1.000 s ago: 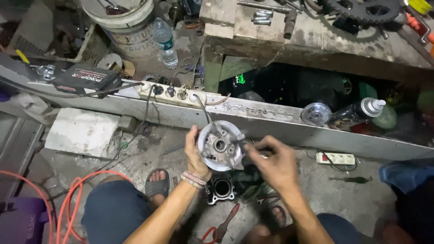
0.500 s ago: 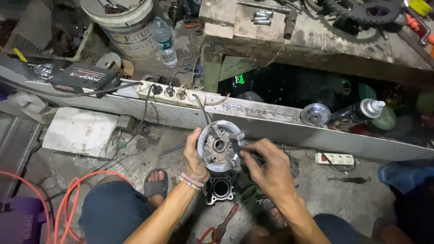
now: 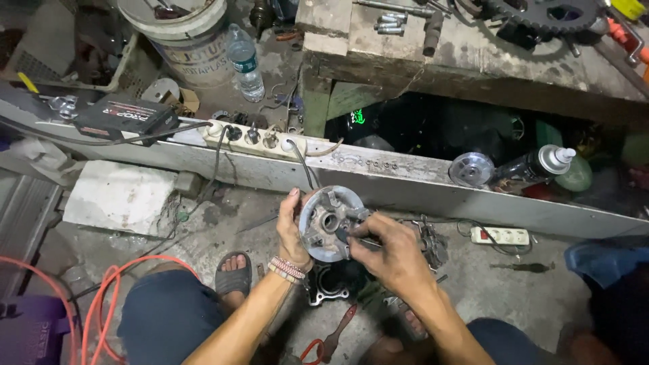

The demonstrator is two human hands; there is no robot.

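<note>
While the left hand (image 3: 292, 233) grips a round metal disc part (image 3: 329, 223) by its nine o'clock edge, thumb on the face and fingers wrapped behind, the right hand (image 3: 395, 253) closes its fingers around a small dark tool (image 3: 346, 236) pressed against the disc's face near its hub. The disc sits close to the middle of the view, held upright and tilted toward the camera above the concrete floor (image 3: 466, 284). At six o'clock from the disc a dark engine casting (image 3: 324, 290) lies on the floor between the person's knees, and lower still a red-handled tool (image 3: 334, 338) rests beside it. At seven o'clock a sandalled foot (image 3: 233, 270) shows. A long grey metal beam (image 3: 405, 182) runs across from nine o'clock to three o'clock just behind the hands, carrying a white power strip (image 3: 253, 138) at eleven o'clock from the disc. Toward two o'clock a spray can (image 3: 534, 165) lies beside a small shiny disc (image 3: 471, 169). A second white power strip (image 3: 500, 235) lies at three o'clock. At twelve to eleven o'clock stand a plastic bottle (image 3: 243, 61) and a white bucket (image 3: 186, 40). Orange hose (image 3: 101, 297) loops at eight o'clock.
</note>
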